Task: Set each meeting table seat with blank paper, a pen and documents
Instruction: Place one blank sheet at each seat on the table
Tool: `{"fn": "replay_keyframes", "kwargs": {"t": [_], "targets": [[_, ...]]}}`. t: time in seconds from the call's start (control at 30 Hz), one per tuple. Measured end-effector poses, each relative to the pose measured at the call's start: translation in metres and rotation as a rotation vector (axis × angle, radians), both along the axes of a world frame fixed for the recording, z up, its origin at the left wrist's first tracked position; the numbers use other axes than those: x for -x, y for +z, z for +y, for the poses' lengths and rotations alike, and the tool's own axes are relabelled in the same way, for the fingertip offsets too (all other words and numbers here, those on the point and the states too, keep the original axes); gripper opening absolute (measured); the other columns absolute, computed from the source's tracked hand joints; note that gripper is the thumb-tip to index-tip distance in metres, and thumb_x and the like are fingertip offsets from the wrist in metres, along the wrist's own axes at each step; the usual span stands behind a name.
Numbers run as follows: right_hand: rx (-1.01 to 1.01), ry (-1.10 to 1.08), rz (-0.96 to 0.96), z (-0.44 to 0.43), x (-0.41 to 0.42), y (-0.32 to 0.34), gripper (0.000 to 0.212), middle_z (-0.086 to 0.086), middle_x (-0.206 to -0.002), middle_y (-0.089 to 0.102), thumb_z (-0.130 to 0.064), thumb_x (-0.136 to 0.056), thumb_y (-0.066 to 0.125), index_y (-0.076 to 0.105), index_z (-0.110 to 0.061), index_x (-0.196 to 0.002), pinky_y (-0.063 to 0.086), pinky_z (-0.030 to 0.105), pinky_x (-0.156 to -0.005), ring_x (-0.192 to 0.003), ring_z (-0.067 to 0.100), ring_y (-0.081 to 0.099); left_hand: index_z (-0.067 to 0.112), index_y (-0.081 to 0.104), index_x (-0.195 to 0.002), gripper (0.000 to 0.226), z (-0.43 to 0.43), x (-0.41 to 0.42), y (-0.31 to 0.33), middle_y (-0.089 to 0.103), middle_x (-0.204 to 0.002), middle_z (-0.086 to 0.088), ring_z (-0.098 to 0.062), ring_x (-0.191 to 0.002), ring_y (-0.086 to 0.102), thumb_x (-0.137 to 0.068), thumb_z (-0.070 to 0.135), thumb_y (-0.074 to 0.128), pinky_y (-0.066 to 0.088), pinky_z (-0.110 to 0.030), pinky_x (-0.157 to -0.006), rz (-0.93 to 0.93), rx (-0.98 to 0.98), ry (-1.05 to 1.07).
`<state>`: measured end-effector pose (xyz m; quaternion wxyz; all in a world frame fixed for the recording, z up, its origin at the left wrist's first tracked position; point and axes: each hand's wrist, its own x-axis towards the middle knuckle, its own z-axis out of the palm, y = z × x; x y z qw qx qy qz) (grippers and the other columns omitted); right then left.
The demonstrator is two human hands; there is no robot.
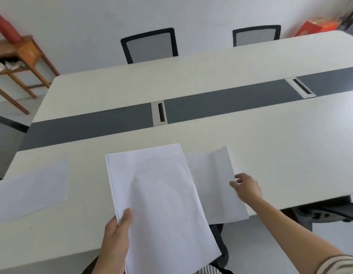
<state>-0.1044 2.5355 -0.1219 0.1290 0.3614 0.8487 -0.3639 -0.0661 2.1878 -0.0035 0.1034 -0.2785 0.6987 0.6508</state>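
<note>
The left hand (pixel 116 230) gripped a thick stack of white paper (pixel 161 194), thumb on top. Just right, the right hand (pixel 248 187) met the edge of a single white sheet (pixel 211 184), grip unclear. Another flat white sheet (pixel 33 190) lay left on the long white table (pixel 270 145). Beyond stood 2 black mesh chairs (pixel 150 45).

Left grip (pixel 116 234) holds paper stack (pixel 161 194), thumb atop; right grip (pixel 248 187) extended, loosely curled.

Head-worn view, downward over table (pixel 270 155)
</note>
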Motion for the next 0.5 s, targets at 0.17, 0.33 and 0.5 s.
{"fn": "replay_keyframes", "kwargs": {"t": [0.17, 0.33, 0.5], "targets": [[0.158, -0.103, 0.327, -0.046, -0.064, 0.066, 0.024, -0.01, -0.106, 0.069, -0.036, -0.093, 0.061, 0.067, -0.022, -0.111, 0.047, 0.028, -0.083, -0.104, 0.011, 0.062, 0.02, 0.062, -0.101, 0.016, 0.01, 0.005, 0.004, 0.066, -0.11, 0.004, -0.02, -0.11, 0.058, -0.095, 0.033, 0.055, 0.039, -0.041, -0.106, 0.001, -0.099, -0.207], [0.683, -0.267, 0.398, -0.083, -0.143, 0.104, 0.033, 0.002, -0.082, 0.073, -0.04, -0.091, 0.062, 0.071, -0.007, -0.094, 0.054, 0.034, -0.069, -0.073, 0.019, 0.068, 0.02, 0.066, -0.098, 0.019, 0.04, -0.002, 0.01, 0.077, -0.086, 0.009, -0.006, -0.082, 0.072, -0.098, 0.027, 0.048, 0.05, -0.03, -0.074, -0.023, -0.163, -0.546], [0.628, -0.595, 0.55, -0.071, -0.216, 0.106, 0.033, 0.028, -0.094, 0.072, -0.02, -0.081, 0.078, 0.067, 0.009, -0.092, 0.057, 0.055, -0.079, -0.083, 0.042, 0.071, 0.014, 0.068, -0.105, 0.023, 0.091, -0.032, 0.023, 0.077, -0.099, -0.003, -0.017, -0.09, 0.073, -0.098, 0.024, 0.048, 0.055, -0.038, -0.082, -0.069, -0.187, -0.787]]}}
